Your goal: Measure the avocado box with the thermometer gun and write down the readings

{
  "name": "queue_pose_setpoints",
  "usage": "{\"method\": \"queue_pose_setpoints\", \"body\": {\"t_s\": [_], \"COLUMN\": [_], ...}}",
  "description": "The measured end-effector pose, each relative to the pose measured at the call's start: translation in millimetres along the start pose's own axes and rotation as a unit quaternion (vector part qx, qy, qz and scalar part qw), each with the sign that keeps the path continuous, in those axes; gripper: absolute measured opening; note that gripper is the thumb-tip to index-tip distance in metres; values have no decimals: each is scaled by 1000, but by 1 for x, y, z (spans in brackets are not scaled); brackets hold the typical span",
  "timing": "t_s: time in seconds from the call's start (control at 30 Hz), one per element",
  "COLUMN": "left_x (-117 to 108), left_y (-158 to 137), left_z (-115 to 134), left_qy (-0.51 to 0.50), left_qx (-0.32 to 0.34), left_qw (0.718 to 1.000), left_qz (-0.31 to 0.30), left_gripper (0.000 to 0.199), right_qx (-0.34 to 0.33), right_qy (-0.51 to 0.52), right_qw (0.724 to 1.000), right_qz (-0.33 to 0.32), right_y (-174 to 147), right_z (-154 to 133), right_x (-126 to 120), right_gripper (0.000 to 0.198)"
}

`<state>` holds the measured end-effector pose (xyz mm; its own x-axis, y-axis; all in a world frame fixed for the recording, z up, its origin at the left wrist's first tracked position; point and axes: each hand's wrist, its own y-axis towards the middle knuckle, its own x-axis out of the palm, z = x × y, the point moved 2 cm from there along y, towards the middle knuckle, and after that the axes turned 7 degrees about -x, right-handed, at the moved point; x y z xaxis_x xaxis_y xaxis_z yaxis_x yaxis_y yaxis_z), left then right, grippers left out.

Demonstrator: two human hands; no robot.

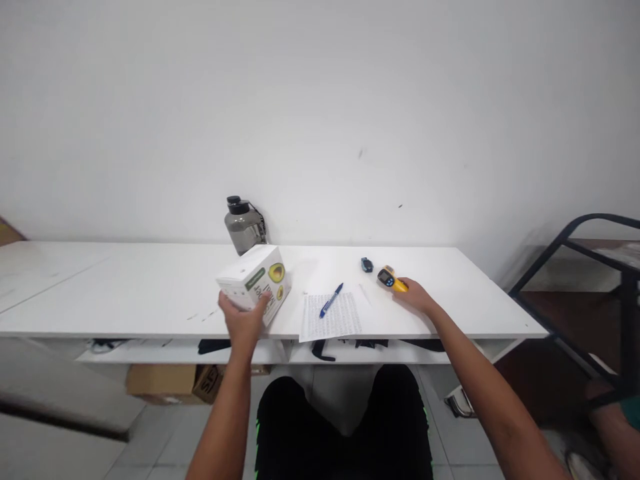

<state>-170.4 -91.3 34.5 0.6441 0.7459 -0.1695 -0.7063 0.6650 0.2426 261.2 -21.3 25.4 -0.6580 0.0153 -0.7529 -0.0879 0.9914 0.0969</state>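
A white box (257,283) with avocado pictures and green lettering is tilted in my left hand (243,320), thumb on its printed face. My right hand (414,296) is closed around the handle of a yellow infrared thermometer (393,280), its small screen and buttons facing up. Just beyond the thermometer lies a dark wristwatch (367,265). Between my hands, a blue pen (331,301) rests across a printed sheet of paper (345,323) that reaches the table's front edge. Behind the box stands a grey water bottle (244,223) with a black cap.
The white table (125,287) runs along a wall, with a shelf (165,352) of dark items below. Under it sits a cardboard box (163,383). A black metal frame (560,263) stands at the right, near part of another person's leg (613,420).
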Motion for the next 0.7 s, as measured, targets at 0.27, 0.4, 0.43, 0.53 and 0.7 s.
{"method": "queue_pose_setpoints", "body": {"t_s": [0.27, 0.4, 0.43, 0.53, 0.7], "left_x": [-74, -78, -76, -70, -71], "left_y": [-55, -91, -98, -114, -124], "left_z": [32, 38, 38, 37, 23], "left_qy": [-170, -172, -164, -133, -113], "left_qx": [-114, -141, -131, -86, -69], "left_qw": [968, 965, 967, 976, 980], "left_qz": [-143, -142, -141, -151, -146], "left_gripper": [78, 78, 79, 86, 89], "right_qx": [-228, -273, -290, -351, -453], "right_qy": [137, 178, 185, 191, 165], "right_qw": [959, 927, 919, 900, 873], "right_qz": [-102, -183, -191, -174, -69], "right_y": [-129, -171, -175, -177, -174], "right_z": [-85, -124, -130, -142, -147], "right_x": [-5, 8, 13, 25, 34], "right_gripper": [65, 101, 102, 98, 83]}}
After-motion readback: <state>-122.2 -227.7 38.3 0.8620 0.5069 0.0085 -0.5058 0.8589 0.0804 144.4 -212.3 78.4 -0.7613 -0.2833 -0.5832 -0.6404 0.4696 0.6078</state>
